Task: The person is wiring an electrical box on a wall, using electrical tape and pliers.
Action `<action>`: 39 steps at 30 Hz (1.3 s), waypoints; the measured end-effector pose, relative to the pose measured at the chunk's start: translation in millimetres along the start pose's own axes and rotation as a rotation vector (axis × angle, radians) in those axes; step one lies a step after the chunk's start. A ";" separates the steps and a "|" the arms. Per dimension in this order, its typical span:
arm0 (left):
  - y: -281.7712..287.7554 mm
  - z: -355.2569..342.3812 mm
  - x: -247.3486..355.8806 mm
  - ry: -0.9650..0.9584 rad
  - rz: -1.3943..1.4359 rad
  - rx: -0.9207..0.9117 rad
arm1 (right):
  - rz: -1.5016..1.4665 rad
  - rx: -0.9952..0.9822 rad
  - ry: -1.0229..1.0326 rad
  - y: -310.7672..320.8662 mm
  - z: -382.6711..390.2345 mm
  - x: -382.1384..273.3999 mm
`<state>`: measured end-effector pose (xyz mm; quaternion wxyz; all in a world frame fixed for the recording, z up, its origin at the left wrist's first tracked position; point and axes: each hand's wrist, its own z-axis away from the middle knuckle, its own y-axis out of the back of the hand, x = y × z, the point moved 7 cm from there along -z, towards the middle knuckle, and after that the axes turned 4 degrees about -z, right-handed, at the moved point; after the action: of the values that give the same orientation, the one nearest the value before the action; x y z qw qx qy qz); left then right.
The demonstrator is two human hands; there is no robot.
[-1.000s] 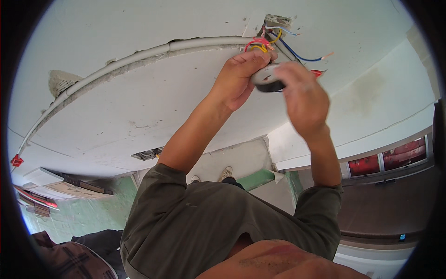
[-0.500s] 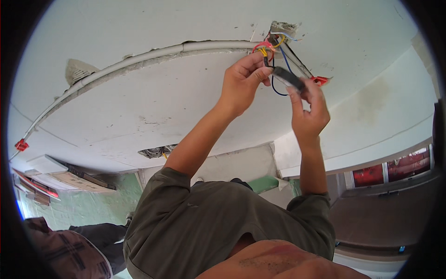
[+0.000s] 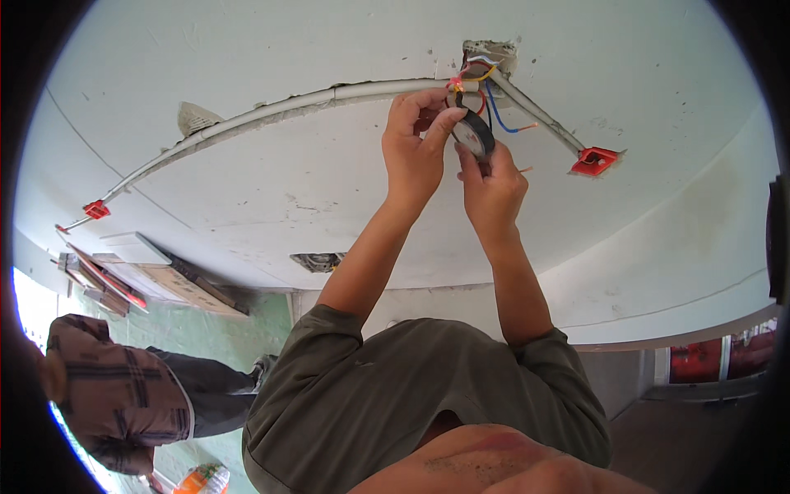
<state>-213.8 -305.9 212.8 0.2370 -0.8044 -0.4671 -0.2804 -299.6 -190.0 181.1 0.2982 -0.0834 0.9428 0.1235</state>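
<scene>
Gripping the tape roll [image 3: 478, 133] by its lower edge, the right hand [image 3: 496, 193] holds it just below the joined wires [image 3: 457, 86]. The left hand [image 3: 416, 148] curls narrowly beside the roll's top; what its fingertips pinch cannot be told. Wrapping appears to be the step in hand; the next turn calls for taut tape. Farther off, the wall hole's [image 3: 494, 51] interior is hard to make out.
</scene>
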 end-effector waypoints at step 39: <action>-11.0 28.4 35.1 -0.789 -0.726 0.335 | -0.328 -0.142 0.309 15.3 -49.1 -42.2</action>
<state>-202.8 -261.0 217.0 0.0572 -0.5874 -0.8053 0.0563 -295.5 -185.8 247.4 0.1597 -0.2744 0.9400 0.1251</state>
